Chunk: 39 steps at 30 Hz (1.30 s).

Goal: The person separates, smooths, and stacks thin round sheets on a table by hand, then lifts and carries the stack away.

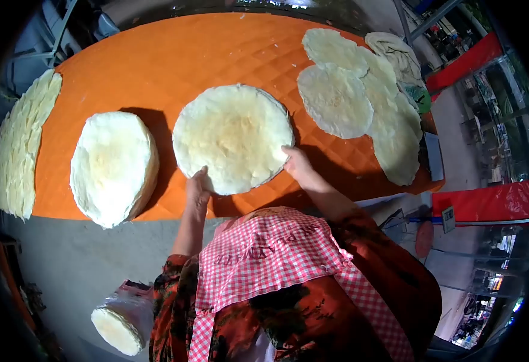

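Observation:
A stack of round, pale flatbreads (233, 136) with lightly browned tops is in front of me on the orange-covered table. My left hand (198, 184) grips its near left edge, thumb on top and the other fingers mostly hidden underneath. At the right edge my right hand (296, 160) holds the same stack, its thumb over the rim. I cannot tell whether the stack rests fully on the cloth or is slightly raised. To the left stands a taller flatbread stack (109, 166), apart from both hands.
Thin flatbreads (335, 101) lie overlapping at the right, beside a crumpled cloth (394, 54). Folded or layered flatbreads (24, 148) line the left end of the orange tablecloth (174, 54). A bagged flatbread stack (118, 330) is below the table, at lower left.

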Available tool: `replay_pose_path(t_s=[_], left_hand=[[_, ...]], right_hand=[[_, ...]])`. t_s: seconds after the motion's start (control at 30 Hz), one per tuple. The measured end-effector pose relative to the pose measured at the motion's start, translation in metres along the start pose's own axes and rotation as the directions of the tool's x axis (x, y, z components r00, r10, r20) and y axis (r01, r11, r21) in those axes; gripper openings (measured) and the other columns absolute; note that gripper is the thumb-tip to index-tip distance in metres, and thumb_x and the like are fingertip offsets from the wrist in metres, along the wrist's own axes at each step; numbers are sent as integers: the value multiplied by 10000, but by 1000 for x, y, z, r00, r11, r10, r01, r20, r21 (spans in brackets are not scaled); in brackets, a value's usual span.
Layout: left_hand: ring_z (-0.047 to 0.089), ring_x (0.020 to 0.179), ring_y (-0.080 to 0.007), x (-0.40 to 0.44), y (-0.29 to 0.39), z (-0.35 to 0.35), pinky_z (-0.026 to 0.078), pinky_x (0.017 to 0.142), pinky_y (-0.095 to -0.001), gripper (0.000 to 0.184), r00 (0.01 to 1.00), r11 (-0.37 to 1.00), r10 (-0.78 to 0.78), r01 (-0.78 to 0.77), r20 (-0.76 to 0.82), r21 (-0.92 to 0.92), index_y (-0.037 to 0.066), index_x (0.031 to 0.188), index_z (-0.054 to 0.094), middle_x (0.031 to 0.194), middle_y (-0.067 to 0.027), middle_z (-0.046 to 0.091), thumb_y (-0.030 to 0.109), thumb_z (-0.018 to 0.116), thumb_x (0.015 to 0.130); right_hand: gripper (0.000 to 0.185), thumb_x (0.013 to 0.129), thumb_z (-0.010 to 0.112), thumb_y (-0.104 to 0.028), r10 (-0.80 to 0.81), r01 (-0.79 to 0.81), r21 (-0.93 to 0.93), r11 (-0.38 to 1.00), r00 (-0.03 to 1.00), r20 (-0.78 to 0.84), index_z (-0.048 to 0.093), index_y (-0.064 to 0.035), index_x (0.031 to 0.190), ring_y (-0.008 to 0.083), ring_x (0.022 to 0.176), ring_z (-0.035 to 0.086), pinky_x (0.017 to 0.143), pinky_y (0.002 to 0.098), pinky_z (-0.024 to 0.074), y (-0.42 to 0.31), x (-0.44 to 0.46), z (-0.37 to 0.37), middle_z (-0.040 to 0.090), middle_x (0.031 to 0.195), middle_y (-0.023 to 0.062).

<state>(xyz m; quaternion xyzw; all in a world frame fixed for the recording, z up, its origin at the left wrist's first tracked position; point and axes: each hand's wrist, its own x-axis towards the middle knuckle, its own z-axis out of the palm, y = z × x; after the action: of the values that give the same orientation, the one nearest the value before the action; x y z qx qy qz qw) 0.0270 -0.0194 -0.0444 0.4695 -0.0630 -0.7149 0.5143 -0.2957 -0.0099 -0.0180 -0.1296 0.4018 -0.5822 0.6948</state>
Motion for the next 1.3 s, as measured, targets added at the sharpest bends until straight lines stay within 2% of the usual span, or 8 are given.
replay_pose_path(t_s=[0.3,0.4,0.53,0.7,0.87,1.07,1.23,1.3], left_hand=[[603,932,-302,-11,14,13,506,772,-403,445,983,992,124,-124,-132,8,-47,1209,492,1061,-181,590,189,612,851],[598,928,-296,-1,10,16,495,771,-402,485,877,849,467,-408,-117,335,-46,1241,460,1080,-199,581,202,615,854],[597,895,-294,31,-30,21,482,782,-392,503,642,559,707,-252,-296,790,-49,1232,409,1085,-196,577,241,605,871],[591,692,-166,7,25,-3,390,480,-263,404,968,942,217,-173,-129,288,-8,1089,549,1023,-143,603,312,615,852],[562,1002,-265,5,31,39,443,909,-366,421,987,980,156,-151,-29,127,-51,1188,539,1094,-141,599,170,575,832],[529,1142,-324,-22,45,42,404,1018,-422,694,930,987,-147,114,338,115,-125,1324,362,1328,-228,468,339,551,844],[602,1023,-268,-44,23,21,579,615,-296,695,943,990,-140,141,303,21,-104,1344,357,1350,-202,456,324,554,832],[572,1080,-281,-36,3,8,505,890,-391,532,973,983,-147,163,179,-81,-57,1283,452,1290,-159,515,248,549,858]], right_hand=[[592,766,720,-407,118,-198,-598,776,978,-171,569,59,1098,258,1025,592,885,363,474,-96,112,14,628,1086,169],[694,703,746,-470,-75,-157,-851,501,972,-223,567,84,1079,279,998,617,843,367,495,-93,106,52,628,1081,208],[713,643,779,-481,-357,-142,-966,214,909,-213,582,84,1030,299,900,648,777,361,520,-75,131,40,639,1033,217],[545,693,774,-334,-94,-132,-908,398,979,-183,604,80,1004,247,789,667,717,335,518,-99,168,19,680,908,164],[388,754,660,-128,53,-26,-760,649,999,11,596,68,1083,246,895,645,774,354,512,-105,136,34,655,1011,172],[416,776,691,-183,226,-188,-654,733,974,-26,571,44,1104,249,966,619,870,360,485,-120,124,19,637,1074,150],[482,804,654,-160,365,-216,-625,750,923,119,514,61,1210,255,1045,589,919,368,455,-107,136,3,608,1149,154],[492,807,645,-143,397,-253,-620,743,912,103,503,58,1234,252,1070,577,930,362,444,-110,130,3,599,1171,151]])
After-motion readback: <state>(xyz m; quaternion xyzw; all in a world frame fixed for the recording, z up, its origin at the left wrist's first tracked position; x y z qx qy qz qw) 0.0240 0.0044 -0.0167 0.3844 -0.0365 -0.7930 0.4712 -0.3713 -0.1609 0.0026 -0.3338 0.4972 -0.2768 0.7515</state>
